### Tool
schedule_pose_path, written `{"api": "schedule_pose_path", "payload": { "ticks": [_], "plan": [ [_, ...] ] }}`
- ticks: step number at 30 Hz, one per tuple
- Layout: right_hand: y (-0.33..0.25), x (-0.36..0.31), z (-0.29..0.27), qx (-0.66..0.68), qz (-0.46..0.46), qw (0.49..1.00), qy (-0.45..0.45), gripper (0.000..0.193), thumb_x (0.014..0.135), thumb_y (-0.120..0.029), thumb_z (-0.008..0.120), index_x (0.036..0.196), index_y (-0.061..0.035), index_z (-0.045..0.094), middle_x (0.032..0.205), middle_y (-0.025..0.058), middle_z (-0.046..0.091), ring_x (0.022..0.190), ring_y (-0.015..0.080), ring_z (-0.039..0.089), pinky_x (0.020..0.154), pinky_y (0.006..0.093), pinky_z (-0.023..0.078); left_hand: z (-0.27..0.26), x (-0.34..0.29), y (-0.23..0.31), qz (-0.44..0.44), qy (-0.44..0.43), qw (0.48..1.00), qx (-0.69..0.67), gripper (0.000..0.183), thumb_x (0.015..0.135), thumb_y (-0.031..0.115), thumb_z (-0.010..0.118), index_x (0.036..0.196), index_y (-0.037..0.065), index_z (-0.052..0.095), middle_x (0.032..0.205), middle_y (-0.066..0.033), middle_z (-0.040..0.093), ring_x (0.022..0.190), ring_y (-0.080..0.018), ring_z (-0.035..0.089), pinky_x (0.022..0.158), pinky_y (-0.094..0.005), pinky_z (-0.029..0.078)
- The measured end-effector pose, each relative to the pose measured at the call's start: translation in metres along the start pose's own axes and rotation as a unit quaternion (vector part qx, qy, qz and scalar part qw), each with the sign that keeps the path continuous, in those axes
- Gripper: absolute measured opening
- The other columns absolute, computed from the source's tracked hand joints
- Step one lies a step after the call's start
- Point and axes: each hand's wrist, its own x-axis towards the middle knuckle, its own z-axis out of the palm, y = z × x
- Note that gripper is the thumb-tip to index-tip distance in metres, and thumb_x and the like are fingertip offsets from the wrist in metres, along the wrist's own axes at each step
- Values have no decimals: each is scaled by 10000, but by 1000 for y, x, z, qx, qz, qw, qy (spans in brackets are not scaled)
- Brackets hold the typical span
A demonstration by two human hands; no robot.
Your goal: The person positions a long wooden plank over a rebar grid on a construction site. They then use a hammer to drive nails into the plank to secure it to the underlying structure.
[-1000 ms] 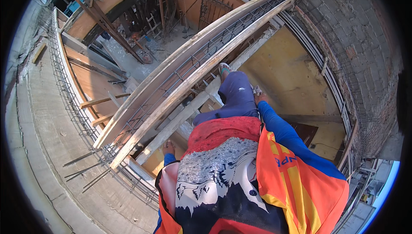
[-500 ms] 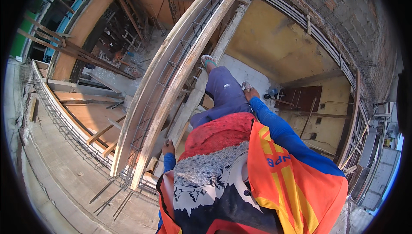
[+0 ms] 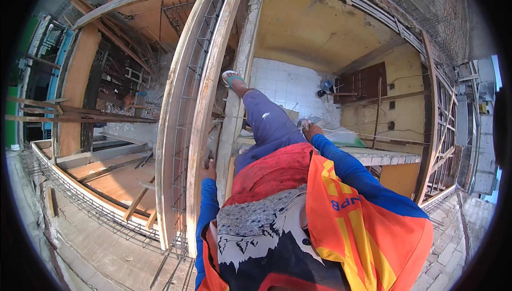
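Observation:
My left hand (image 3: 209, 169) is low beside the right-hand board (image 3: 205, 104) of a long wooden form, at its edge; whether it touches the board I cannot tell, and its fingers are mostly hidden. Between the form's two boards runs a steel rebar cage (image 3: 194, 72). My right hand (image 3: 316, 131) is closed around a small grey-white thing (image 3: 304, 124), too unclear to name, in front of my thigh. One foot in a sandal (image 3: 232, 79) is planted on a narrow concrete ledge (image 3: 234, 115) alongside the form.
Right of the ledge the drop opens to a room with a white tiled floor (image 3: 277, 85), yellow walls (image 3: 314, 21) and a brown door (image 3: 362, 82). Loose timbers (image 3: 96, 114) span the lower space at left. Another rebar cage (image 3: 88, 200) edges the slab, and rebar ends (image 3: 170, 275) stick out nearby.
My view has swung, so the form appears more upright and farther left. My left hand is closer to the board's edge. My foot has come to rest on the ledge farther left in view.

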Motion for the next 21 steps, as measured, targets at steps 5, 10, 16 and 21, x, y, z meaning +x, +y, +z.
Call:
{"api": "schedule_pose_path", "payload": {
  "ticks": [5,10,16,21],
  "plan": [
    [0,-23,1,62,19,998,21,569,905,-412,474,1254,34,531,1207,293,603,1138,429,582,986,477,462,-2,4,-1,46,-82,995,10,420,902,295,663,1159,-36,632,1086,-179,686,1019,-226,658,905,-341,498],
    [9,-32,20,95,47,994,19,561,907,-426,490,1229,30,555,1189,286,615,1128,411,594,986,463,466,-30,23,19,76,-45,993,81,310,902,250,663,1067,-12,681,1011,-171,705,953,-216,679,856,-347,514],
    [15,-35,28,72,66,995,-29,564,914,-433,486,1237,21,578,1212,271,611,1138,401,593,982,453,471,-39,43,53,72,-33,995,60,359,892,278,665,1109,-8,663,1060,-161,701,995,-252,673,895,-345,503],
    [10,-29,16,57,66,995,-58,671,915,-538,471,1321,-5,485,1270,275,564,1162,423,563,990,473,453,-32,62,38,78,-31,994,64,390,885,326,672,1137,28,663,1049,-175,698,988,-294,676,885,-385,513]
  ]
}}
